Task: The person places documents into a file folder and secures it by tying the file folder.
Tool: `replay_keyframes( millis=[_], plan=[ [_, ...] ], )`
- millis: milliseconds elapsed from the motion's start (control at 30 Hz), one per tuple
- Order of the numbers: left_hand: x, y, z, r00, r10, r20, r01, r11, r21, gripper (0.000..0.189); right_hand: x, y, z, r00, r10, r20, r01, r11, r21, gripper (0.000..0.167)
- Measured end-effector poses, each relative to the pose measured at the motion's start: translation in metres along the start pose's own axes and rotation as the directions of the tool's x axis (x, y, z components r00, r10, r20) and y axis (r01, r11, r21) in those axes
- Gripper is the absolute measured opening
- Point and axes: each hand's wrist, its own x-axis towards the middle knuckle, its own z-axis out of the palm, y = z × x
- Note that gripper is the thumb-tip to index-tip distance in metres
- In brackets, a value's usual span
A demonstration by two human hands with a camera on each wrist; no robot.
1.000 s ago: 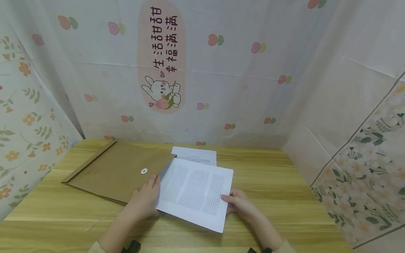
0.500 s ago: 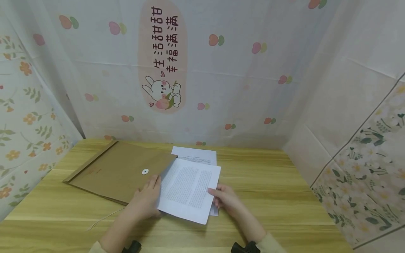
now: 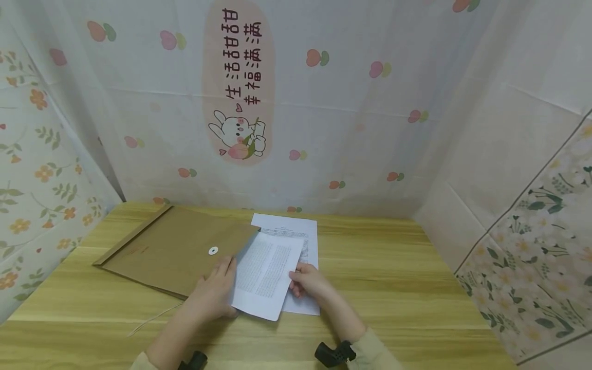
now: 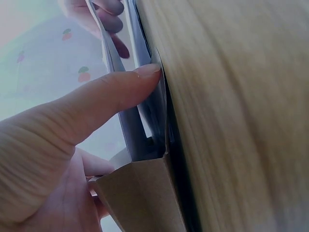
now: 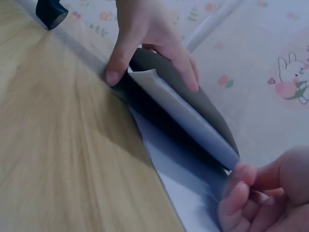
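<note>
A brown kraft paper envelope (image 3: 171, 241) lies on the left of the table, its mouth facing right. My left hand (image 3: 211, 292) grips that mouth, fingers over the upper side. In the left wrist view, its thumb reaches across to the lower flap and the mouth gapes. Printed sheets (image 3: 261, 270) slant up out of the mouth, their left part hidden inside the envelope. Their right edge is pinched by my right hand (image 3: 307, 280) between thumb and fingers. Under them, flat on the table, lies another printed sheet (image 3: 300, 307), partly covered.
A white button (image 3: 213, 251) sits on the envelope, and a thin string (image 3: 152, 319) trails from its near edge. The wood-grain table (image 3: 379, 277) extends to the right. Patterned cloth (image 3: 351, 128) hangs behind and at both sides.
My right hand has moved left with the printed sheets, and less of them shows outside the envelope. More of the sheet underneath is uncovered. My left hand stays at the mouth.
</note>
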Motion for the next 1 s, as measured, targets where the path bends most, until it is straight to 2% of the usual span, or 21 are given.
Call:
replay_keyframes(
  millis=[133,300,400,533,700,900,1000],
  plan=[
    [0.000,-0.001,0.001,1.000,-0.001,0.001,0.001,1.000,0.000,0.112,0.003,-0.006,0.005,0.997,-0.003,0.080,0.002,1.000,0.002,0.031],
    [0.001,-0.002,0.001,1.000,-0.002,-0.001,0.002,1.000,-0.009,0.113,0.010,-0.011,0.012,0.994,-0.037,0.098,0.038,0.999,-0.011,0.026],
    [0.001,-0.001,0.000,1.000,0.005,-0.008,-0.005,1.000,-0.020,0.114,0.016,-0.014,0.019,0.994,-0.074,0.076,0.078,0.996,-0.047,0.018],
    [0.001,-0.002,0.000,1.000,0.008,-0.018,-0.009,1.000,-0.026,0.115,0.026,-0.015,0.029,0.995,-0.094,0.036,0.096,0.994,-0.058,0.015],
    [0.002,-0.003,0.003,1.000,0.003,-0.028,-0.004,0.999,-0.036,0.117,0.035,-0.019,0.046,0.997,-0.081,-0.017,0.081,0.997,-0.007,0.017],
    [0.002,-0.002,0.004,1.000,0.008,-0.015,-0.009,0.999,-0.045,0.117,0.044,-0.018,0.067,0.991,-0.087,-0.103,0.085,0.996,-0.033,0.019],
    [0.003,-0.002,0.003,1.000,0.008,-0.013,-0.008,0.999,-0.034,0.115,0.048,-0.019,0.078,0.990,-0.088,-0.115,0.083,0.996,-0.041,0.016]
  ],
)
